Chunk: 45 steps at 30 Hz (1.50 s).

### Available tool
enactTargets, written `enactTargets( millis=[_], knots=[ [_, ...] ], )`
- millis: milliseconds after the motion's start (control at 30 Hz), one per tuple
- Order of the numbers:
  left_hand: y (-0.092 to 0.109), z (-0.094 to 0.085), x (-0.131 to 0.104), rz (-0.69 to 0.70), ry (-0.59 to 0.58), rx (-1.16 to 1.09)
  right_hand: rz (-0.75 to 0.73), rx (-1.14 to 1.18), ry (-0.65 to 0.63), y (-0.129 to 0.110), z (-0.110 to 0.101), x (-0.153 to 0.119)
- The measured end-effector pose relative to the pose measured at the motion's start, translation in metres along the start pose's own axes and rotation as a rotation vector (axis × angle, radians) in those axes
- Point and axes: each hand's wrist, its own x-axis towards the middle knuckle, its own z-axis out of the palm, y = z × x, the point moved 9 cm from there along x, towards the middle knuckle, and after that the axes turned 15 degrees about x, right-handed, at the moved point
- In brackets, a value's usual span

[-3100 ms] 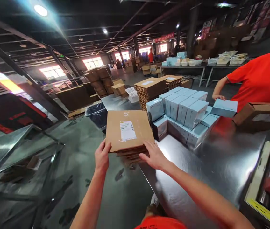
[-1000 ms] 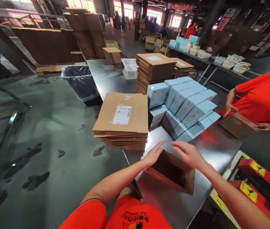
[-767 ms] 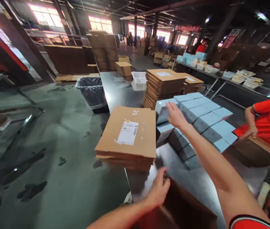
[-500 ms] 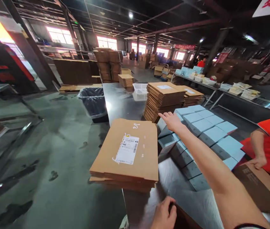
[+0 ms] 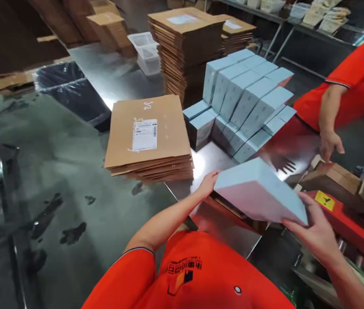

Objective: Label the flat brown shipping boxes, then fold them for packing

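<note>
A light-blue box (image 5: 259,189) is tilted over an open brown cardboard carton (image 5: 230,210) in front of me. My right hand (image 5: 317,227) grips the box's right end, fingers and thumb on opposite sides. At the other end, my left hand (image 5: 208,183) is closed at the carton's upper left corner, its fingertips beside the box and partly hidden. Beyond them, several more light-blue boxes (image 5: 246,92) are stacked on the metal table (image 5: 212,159). To the left lies a pile of flat cardboard cartons (image 5: 165,124) with a white label on top.
Taller carton stacks (image 5: 185,47) and white plastic baskets (image 5: 148,53) stand farther back. A lined black bin (image 5: 72,92) is beside the table. At right, a co-worker's open hand (image 5: 330,143) hangs above a carton (image 5: 343,177) by a red machine rail (image 5: 346,219).
My right hand has come back from the blue stack and now holds a light-blue box over the carton. The view has tilted down. The co-worker's hand has let go of a carton.
</note>
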Motion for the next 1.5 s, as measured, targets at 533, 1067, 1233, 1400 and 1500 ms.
enactTargets(
  millis=[533,1067,1233,1400,1500],
  knots=[
    [0.028,0.075,-0.109,0.544,-0.123,1.136,-0.278,-0.149,-0.307,0.102,0.101,-0.015],
    [-0.078,0.017,-0.059,-0.489,-0.039,0.322,-0.013,0.445,0.148,0.166,0.113,-0.023],
    [-0.062,0.067,-0.005,-0.532,0.106,0.205,0.077,0.215,0.407,0.223,0.109,-0.036],
    [-0.004,0.184,0.106,-0.415,0.008,0.314,0.026,-0.286,0.173,0.215,0.155,-0.052],
    [0.035,0.259,0.164,-0.318,-0.111,0.429,0.046,-0.325,0.172,0.218,0.159,-0.056]
  ],
)
